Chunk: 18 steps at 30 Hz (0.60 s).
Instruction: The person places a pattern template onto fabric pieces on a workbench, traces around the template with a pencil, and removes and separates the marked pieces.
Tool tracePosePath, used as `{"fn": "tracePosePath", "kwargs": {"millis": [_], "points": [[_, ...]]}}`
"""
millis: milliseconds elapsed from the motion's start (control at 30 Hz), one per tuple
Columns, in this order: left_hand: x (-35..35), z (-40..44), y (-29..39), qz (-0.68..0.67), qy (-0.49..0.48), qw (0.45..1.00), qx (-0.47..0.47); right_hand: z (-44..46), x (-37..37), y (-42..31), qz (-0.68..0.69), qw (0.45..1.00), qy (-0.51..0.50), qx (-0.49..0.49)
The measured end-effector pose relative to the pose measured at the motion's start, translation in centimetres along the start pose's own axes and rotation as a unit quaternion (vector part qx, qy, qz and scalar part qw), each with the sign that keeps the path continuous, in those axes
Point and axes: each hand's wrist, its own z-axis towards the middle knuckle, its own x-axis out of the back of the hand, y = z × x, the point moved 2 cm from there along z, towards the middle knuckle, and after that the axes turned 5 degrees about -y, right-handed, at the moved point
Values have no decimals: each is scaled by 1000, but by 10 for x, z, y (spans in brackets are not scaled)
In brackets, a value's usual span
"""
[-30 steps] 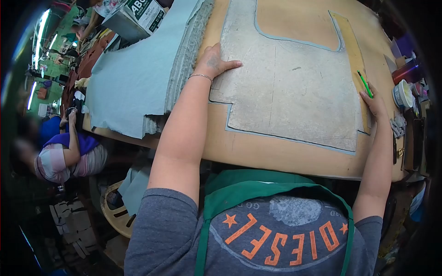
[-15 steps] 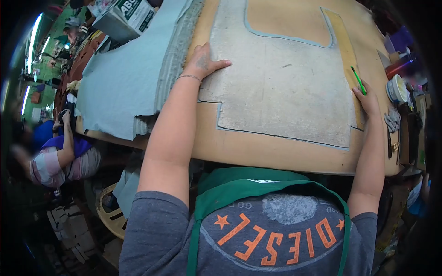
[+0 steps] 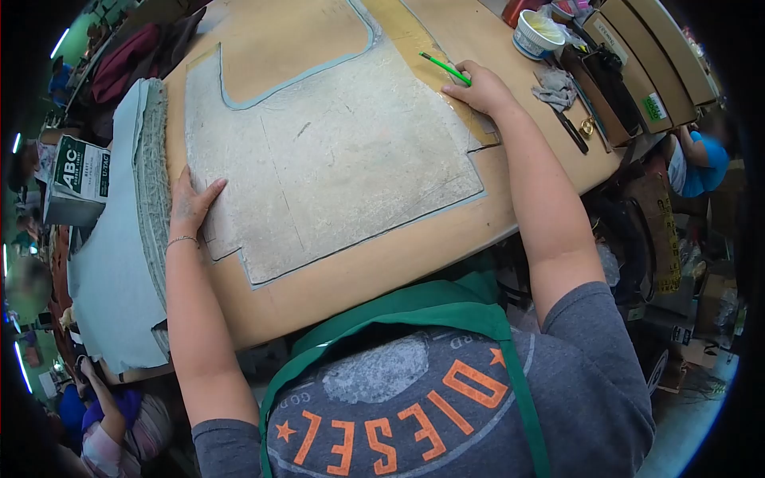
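My left grip (image 3: 193, 205), thumb spread from fingers, rests on the left edge of the worn grey sheet (image 3: 343, 183), which lies on the surface (image 3: 335, 279); my right grip (image 3: 482, 89) pinches a green pencil (image 3: 448, 70).

scuffed grey sheet (image 3: 335, 159), notched corners, curved cutout: lying flat by bench's (image 3: 374, 261) near edge | yellow strip (image 3: 408, 38): running along sheet's right side | green pen (image 3: 445, 68): slanting over strip's outer edge
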Motion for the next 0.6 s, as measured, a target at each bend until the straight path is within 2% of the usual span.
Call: {"fn": "tracePosePath", "kwargs": {"millis": [133,233,433,533,600], "points": [[8,-6,18,-17,-25,1000,-2,-1,-1,1,1,1000,19,22],[4,-4,11,13,17,1000,-14,-1,-1,1,16,1000,13,15],[-1,5,-2,-38,0,997,-61,4,-3,6,2,1000,17,26],[2,-1,7,11,12,1000,-20,5,-5,6,18,999,23,34],[-2,0,5,17,31,999,-36,4,-5,9,25,998,30,39]]}}
